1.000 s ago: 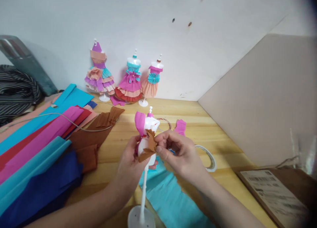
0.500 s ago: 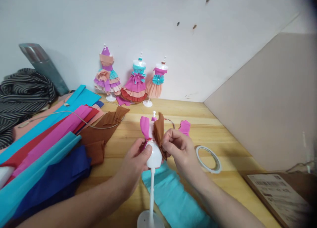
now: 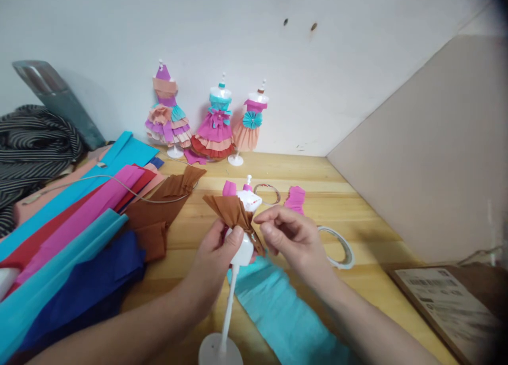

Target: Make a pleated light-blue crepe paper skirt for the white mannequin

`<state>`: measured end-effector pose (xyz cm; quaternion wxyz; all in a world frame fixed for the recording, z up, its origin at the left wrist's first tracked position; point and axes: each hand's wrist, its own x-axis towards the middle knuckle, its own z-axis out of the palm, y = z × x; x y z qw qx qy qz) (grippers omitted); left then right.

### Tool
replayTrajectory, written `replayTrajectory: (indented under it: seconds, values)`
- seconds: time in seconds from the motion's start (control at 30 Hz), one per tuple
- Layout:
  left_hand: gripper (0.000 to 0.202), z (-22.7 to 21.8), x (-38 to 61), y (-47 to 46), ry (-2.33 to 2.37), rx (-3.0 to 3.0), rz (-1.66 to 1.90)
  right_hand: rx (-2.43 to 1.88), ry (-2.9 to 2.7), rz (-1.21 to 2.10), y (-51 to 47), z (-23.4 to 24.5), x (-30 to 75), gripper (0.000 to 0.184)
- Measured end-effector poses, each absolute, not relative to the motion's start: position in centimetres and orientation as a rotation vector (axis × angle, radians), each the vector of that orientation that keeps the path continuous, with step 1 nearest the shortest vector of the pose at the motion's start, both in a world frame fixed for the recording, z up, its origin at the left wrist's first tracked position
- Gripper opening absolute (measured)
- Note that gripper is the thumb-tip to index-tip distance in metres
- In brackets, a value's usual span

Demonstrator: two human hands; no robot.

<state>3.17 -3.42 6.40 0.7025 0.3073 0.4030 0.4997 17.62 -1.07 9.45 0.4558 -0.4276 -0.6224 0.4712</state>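
Note:
My left hand is closed around the waist of a small white mannequin, its thumb in front. The mannequin leans on its white stand over the table. A gathered piece of brown crepe paper crosses the torso, fanning out at the upper left and hanging down at the right. Pink paper shows behind the shoulder. Beside the brown paper's right end is my right hand, its index finger stretched out and a gap between finger and thumb. Nothing shows in it. The left hand's other fingertips are hidden.
Three dressed mannequins stand by the wall. Several crepe paper sheets cover the left side, with a thin cord over them. A turquoise strip, a tape roll, a pink scrap and a cardboard box lie rightward.
The brown paper has swung left, from hanging upright at the right to lying across the torso. The mannequin now tilts, its base shifted left. My right fingers have parted from the paper.

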Motion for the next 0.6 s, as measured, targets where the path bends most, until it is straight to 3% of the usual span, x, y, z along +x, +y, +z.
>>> replayTrajectory:
  seconds: [0.1, 0.4, 0.6]
  values:
    - [0.044, 6.3, 3.2, -3.4, 0.883, 0.690, 1.116, -1.139, -1.523, 1.048, -0.9, 8.8, 18.4, 0.021]
    - [0.042, 5.6, 3.3, -3.5, 0.921, 0.692, 1.117, -1.170, -1.430, 1.449, -1.3, 8.2, 18.1, 0.027]
    - [0.042, 5.5, 3.1, -3.6, 0.914, 0.833, 1.058, -1.060, -1.366, 1.476, -1.7, 8.7, 17.6, 0.025]
